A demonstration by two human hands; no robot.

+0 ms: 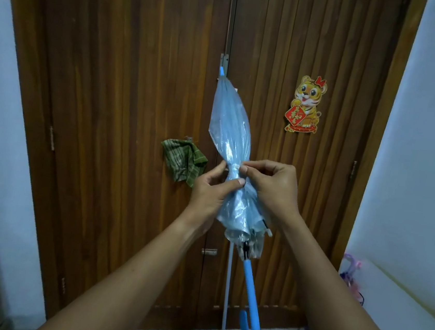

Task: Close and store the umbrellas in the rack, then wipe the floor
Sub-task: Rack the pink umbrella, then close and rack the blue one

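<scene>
Right, the blue umbrella stands tip-up in front of the wooden door, its curved handle hanging down near the floor. My left grip is clamped round the folded canopy just below its narrow waist, thumb pressed on the front. My right grip pinches the strap at that waist between thumb and fingertips.

Above the waist the canopy bulges loose, so I judge the step in hand is fastening the strap snugly. To do it well I should keep my left thumb pinning the pleats flat and draw the strap round the way the folds already lie. Only when it is fastened should I ease off. The thin plastic looks slippery and springy, so letting go early would probably let it fan out.

A green cloth hangs on the door to the left. Pink and purple shapes sit low at the right wall; I cannot tell whether that is the rack.
</scene>
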